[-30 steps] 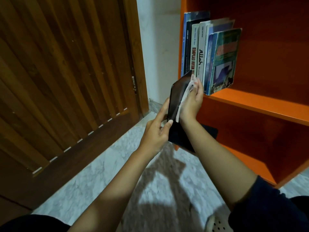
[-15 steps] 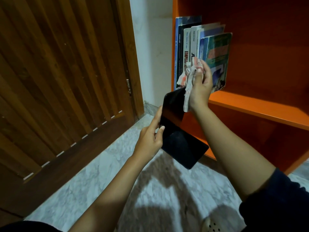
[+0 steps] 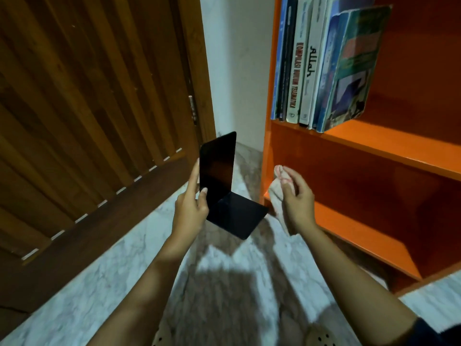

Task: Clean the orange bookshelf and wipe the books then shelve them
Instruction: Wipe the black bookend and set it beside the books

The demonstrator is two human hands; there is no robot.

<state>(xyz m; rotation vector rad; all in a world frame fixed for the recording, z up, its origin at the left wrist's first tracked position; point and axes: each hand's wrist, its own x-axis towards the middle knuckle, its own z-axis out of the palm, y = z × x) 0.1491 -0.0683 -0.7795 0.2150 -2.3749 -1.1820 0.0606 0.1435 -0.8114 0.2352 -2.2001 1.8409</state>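
Beside orange bookshelf [image 3: 361, 143], black bookend [image 3: 217, 166] upright in left hand [image 3: 189, 208]; base rightward

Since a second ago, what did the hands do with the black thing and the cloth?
The right hand took the cloth off the black bookend and dropped down to the right, in front of the orange bookshelf. Cloth and bookend no longer touch. The left hand kept its grip on the bookend, now held lower than the books, which stayed put.
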